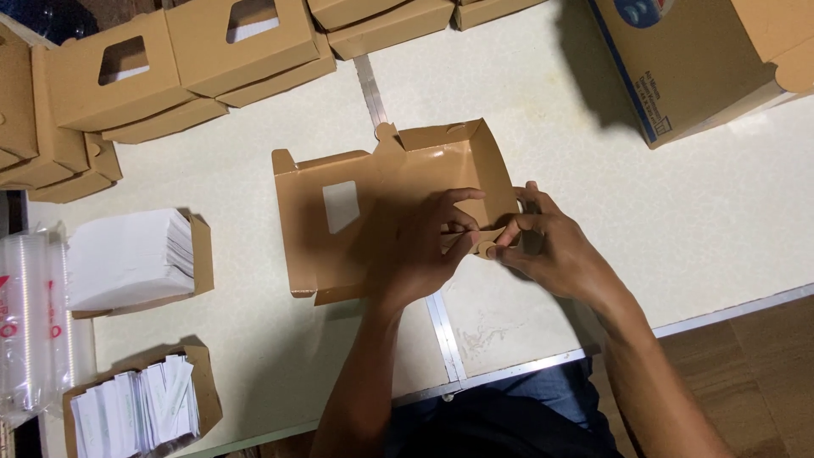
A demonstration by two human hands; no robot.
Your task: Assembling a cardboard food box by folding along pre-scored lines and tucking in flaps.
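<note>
A brown cardboard box (373, 191) lies open and partly folded on the white table (678, 212), its lid with a square window spread out to the left. My left hand (424, 250) presses on the box's near wall, fingers bent inward. My right hand (551, 246) pinches a small rounded tab (487, 246) at the box's near right corner. Both hands meet at that corner.
Finished windowed boxes (170, 59) are stacked along the far left and top edge. A stack of white paper (127, 259) and a tray of white packets (140, 411) sit at left, beside clear plastic bags (25, 314). A large carton (695, 59) stands at top right.
</note>
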